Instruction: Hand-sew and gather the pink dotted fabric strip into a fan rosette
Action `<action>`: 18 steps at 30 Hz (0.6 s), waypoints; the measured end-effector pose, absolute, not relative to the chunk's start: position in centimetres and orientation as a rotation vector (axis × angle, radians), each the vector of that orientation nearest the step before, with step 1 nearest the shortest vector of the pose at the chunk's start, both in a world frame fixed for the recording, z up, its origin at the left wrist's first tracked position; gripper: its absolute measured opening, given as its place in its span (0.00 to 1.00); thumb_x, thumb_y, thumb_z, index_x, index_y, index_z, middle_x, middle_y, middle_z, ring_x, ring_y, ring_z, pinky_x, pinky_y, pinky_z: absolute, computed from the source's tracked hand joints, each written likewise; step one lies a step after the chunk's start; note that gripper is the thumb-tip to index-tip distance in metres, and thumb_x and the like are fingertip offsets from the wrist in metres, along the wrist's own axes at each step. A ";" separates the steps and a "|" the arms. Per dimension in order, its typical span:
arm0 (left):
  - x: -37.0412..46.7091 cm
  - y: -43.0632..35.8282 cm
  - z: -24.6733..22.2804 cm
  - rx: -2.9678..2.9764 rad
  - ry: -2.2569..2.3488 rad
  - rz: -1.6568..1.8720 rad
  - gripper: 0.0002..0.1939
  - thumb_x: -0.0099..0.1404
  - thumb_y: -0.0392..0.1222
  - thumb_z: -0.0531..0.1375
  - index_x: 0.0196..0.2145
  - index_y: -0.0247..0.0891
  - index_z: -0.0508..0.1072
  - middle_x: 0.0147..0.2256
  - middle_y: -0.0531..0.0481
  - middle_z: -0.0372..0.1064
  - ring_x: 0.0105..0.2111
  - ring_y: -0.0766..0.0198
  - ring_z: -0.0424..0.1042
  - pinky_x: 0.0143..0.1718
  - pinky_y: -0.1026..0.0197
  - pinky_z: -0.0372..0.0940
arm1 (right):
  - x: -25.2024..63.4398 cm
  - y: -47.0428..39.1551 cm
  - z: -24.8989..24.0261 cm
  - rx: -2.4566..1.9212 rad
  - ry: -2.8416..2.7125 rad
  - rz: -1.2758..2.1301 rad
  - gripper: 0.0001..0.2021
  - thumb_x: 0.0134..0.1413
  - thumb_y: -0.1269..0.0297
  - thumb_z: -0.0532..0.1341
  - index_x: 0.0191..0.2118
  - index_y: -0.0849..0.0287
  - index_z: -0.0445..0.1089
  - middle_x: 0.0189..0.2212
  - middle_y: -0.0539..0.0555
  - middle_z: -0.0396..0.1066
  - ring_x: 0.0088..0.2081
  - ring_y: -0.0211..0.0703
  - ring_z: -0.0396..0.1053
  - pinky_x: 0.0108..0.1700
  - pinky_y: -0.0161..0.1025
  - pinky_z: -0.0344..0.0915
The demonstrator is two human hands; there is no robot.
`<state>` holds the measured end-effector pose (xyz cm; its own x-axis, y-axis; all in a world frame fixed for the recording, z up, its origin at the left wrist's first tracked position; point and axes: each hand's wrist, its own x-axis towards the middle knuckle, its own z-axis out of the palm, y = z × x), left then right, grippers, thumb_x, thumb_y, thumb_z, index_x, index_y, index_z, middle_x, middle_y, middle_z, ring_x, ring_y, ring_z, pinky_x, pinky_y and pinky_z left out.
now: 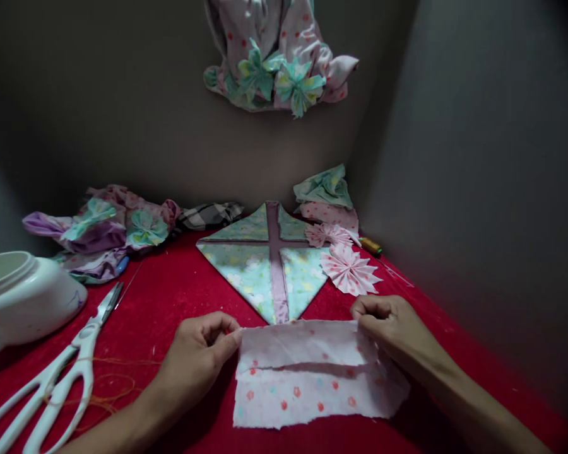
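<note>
Stretched between both hands is a pale pink fabric piece [293,394] with small red flower prints. Its upper part is folded over toward me, and the lower edge looks rough. My left hand [201,353] pinches the upper left corner between thumb and fingers. At the upper right corner, my right hand [388,321] is closed on the same cloth, its fingertips partly hidden. Just beyond lies a green patterned diamond-shaped fabric piece [246,271] with crossing mauve strips. Two pleated pink fabric rosettes [350,270] rest at its right corner.
White-handled scissors [88,343] and loose orange thread [118,384] lie at left, near a white ceramic pot [33,296]. Fabric items [108,227] heap at back left, folded cloths [329,195] at back right beside a thread spool [370,246]. Flower-trimmed cloth [265,69] hangs above the red-covered table [170,284].
</note>
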<state>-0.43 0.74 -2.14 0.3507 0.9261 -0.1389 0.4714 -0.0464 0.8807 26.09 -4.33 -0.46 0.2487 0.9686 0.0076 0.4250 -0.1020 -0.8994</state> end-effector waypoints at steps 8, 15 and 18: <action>-0.5 0.6 -2.2 1.682 1.205 0.661 0.12 0.55 0.45 0.54 0.22 0.34 0.67 0.16 0.58 0.52 0.18 0.70 0.50 0.19 0.66 0.45 | 24.3 -4.7 -1.5 -1.435 -1.090 0.956 0.07 0.28 0.71 0.51 0.14 0.56 0.49 0.18 0.46 0.55 0.17 0.32 0.49 0.18 0.31 0.46; -0.2 -0.1 -1.8 1.693 1.128 0.686 0.11 0.56 0.44 0.53 0.23 0.34 0.67 0.17 0.58 0.52 0.19 0.70 0.51 0.20 0.66 0.46 | 23.3 -4.5 -2.3 -1.361 -0.933 1.225 0.02 0.33 0.68 0.53 0.20 0.57 0.57 0.17 0.44 0.54 0.15 0.32 0.49 0.18 0.31 0.46; -0.3 -0.3 -1.7 1.699 1.086 0.715 0.11 0.56 0.44 0.53 0.23 0.34 0.68 0.17 0.58 0.53 0.19 0.70 0.51 0.21 0.66 0.46 | 23.1 -4.9 -1.8 -1.349 -1.028 1.380 0.11 0.44 0.56 0.56 0.25 0.61 0.65 0.17 0.48 0.59 0.18 0.35 0.56 0.20 0.32 0.50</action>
